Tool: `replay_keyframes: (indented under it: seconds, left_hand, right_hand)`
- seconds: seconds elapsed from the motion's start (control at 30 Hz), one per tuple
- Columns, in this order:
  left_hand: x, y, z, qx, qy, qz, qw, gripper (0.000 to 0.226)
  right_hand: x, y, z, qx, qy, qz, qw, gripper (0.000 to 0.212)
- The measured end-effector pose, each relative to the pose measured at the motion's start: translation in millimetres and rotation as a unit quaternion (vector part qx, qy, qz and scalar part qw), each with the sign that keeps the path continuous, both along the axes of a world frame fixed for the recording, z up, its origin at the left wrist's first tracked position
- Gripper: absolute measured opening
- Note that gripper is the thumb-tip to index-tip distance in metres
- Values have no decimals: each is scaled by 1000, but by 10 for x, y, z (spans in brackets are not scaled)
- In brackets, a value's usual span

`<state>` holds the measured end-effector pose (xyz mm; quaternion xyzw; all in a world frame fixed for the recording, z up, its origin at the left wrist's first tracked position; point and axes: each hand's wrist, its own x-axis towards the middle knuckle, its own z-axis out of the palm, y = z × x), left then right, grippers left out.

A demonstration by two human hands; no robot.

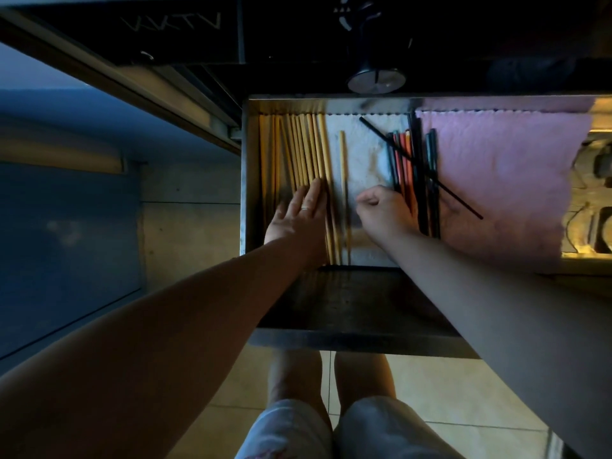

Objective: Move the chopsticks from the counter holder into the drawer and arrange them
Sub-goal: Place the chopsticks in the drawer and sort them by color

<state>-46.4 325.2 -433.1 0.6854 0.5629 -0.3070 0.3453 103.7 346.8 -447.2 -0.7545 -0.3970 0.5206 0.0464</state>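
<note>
The open metal drawer (246, 180) holds several yellow wooden chopsticks (298, 147) lined up lengthwise along its left side. My left hand (299, 217) lies flat on their near ends, fingers spread. One yellow chopstick (343, 173) lies alone on a white cloth (367, 154) in the middle. My right hand (384, 215) is curled just right of it, fingertips pinched together near the cloth; what it grips is hidden. Several dark and orange chopsticks (405, 160) lie to the right, with one thin black chopstick (457, 198) lying diagonally across them.
A pink cloth (496, 180) covers the drawer's right side. A round metal knob (376, 79) and a dark appliance sit above the drawer. A countertop edge (132, 91) runs along the left. My knees (331, 425) and the tiled floor are below.
</note>
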Motion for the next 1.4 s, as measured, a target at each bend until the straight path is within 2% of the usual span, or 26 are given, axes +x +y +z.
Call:
replay_keyframes:
  seconds: [0.1,0.27,0.4,0.5,0.67,0.83,1.03,1.17,1.4]
  left_hand:
    - [-52,-5,8,6,3,26,1000,104]
    - [-80,21,-1,-54,10,96,994,102]
    - [-115,-2,6,-11,16,53,998,103]
    - [-139,-65,1,-19,8,19,1000,97]
    - [-183,-17,51,-34,35,70,996,96]
    - [-239,-83,30,-9,18,3,1000,95]
    - [-193,-53,45,9,29,65,997,101]
    - [-140,55,27,-40,32,191,980,104]
    - [-177,52,8,-39,11,190,981,104]
  right_hand:
    - [-27,28,-11,-7,2,1,1000,17]
    - [-99,66,4,-16,22,22,999,22]
    - [-174,76,-11,-27,22,21,999,25]
    - [-199,88,-25,-31,15,23,999,27]
    - [-198,96,-40,-38,14,15,999,27]
    - [-199,94,-45,-46,18,8,999,26]
    - [-216,80,-60,-47,11,10,999,25]
    - [-200,55,-68,-52,25,-5,998,26]
    - [-180,15,-88,-49,31,-7,998,28]
